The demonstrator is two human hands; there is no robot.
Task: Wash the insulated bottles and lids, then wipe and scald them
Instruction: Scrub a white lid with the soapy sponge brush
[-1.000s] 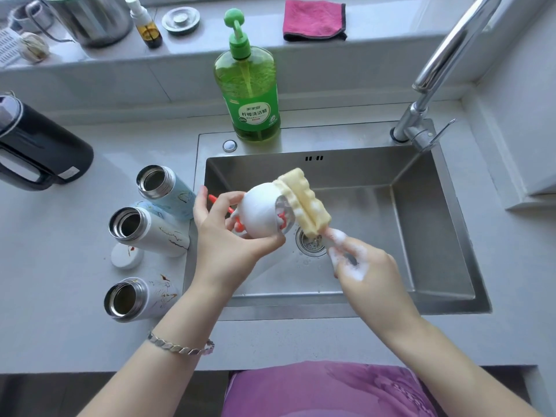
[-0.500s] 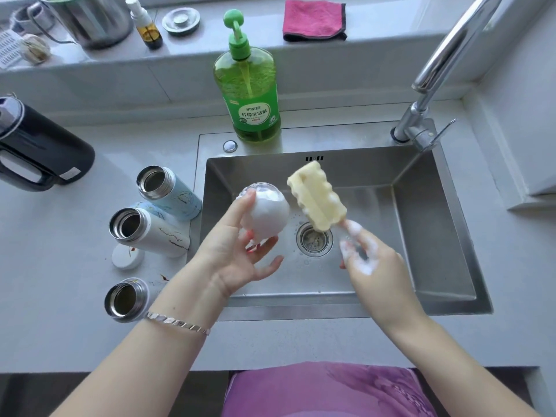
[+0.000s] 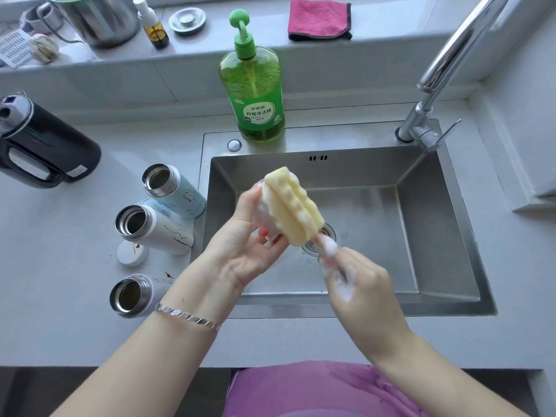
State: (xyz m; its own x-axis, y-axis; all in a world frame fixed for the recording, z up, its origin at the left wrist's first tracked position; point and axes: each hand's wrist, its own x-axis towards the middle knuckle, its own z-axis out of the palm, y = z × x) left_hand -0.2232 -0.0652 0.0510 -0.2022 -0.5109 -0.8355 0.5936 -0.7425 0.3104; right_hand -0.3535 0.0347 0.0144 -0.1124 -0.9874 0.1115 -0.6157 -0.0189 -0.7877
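Note:
Over the steel sink (image 3: 436, 236) my left hand (image 3: 249, 236) holds a soapy white lid (image 3: 264, 209), mostly hidden behind the yellow sponge brush (image 3: 293, 207). My foamy right hand (image 3: 358, 284) grips the brush's handle and presses the sponge against the lid. Three open insulated bottles lie on the counter left of the sink: a light blue one (image 3: 173, 191), a white one (image 3: 150, 228) and another white one (image 3: 132, 294) nearest me. A second white lid (image 3: 132, 253) rests between the two white bottles.
A green dish-soap pump bottle (image 3: 252, 85) stands behind the sink and the faucet (image 3: 445, 70) rises at the back right. A black kettle (image 3: 39, 145) sits at far left. The ledge holds a pink cloth (image 3: 319, 19), a metal pot (image 3: 99, 16), a small spray bottle (image 3: 153, 24) and a round metal cap (image 3: 187, 21).
The sponge brush lifted off the lid half a second ago and now presses on it again. My left hand has turned the lid, which now sits behind the sponge.

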